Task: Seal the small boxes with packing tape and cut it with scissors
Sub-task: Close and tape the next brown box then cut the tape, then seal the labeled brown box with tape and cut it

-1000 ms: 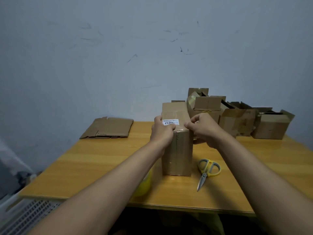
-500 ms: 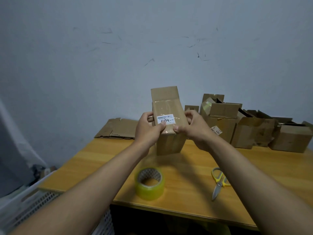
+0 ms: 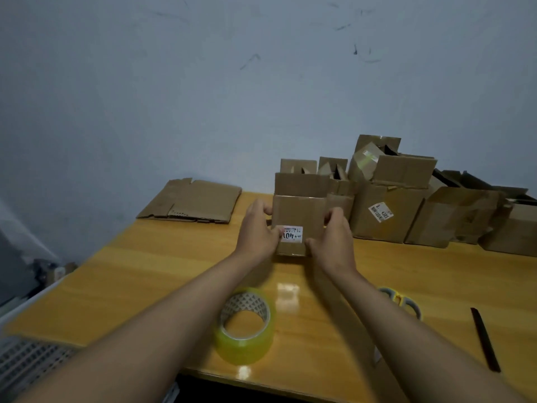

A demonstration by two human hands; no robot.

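A small brown cardboard box [image 3: 299, 212] with a white label stands on the wooden table [image 3: 145, 280], its top flap raised at the back. My left hand [image 3: 257, 228] grips its left side and my right hand [image 3: 332, 238] grips its right side, thumbs on the near face. A roll of yellowish clear packing tape [image 3: 245, 325] lies flat near the table's front edge, below my left forearm. The yellow-and-grey scissors [image 3: 402, 302] lie to the right, partly hidden by my right forearm.
Several open cardboard boxes [image 3: 389, 205] crowd the back right against the wall. Flattened cardboard [image 3: 191, 203] lies at the back left. A thin dark strip [image 3: 485, 340] lies at the front right. A white mesh basket [image 3: 26, 359] sits beside the table at the lower left.
Both hands turned the box from lying end-up to upright and set it down on the table farther back. The view tilted downward and left.
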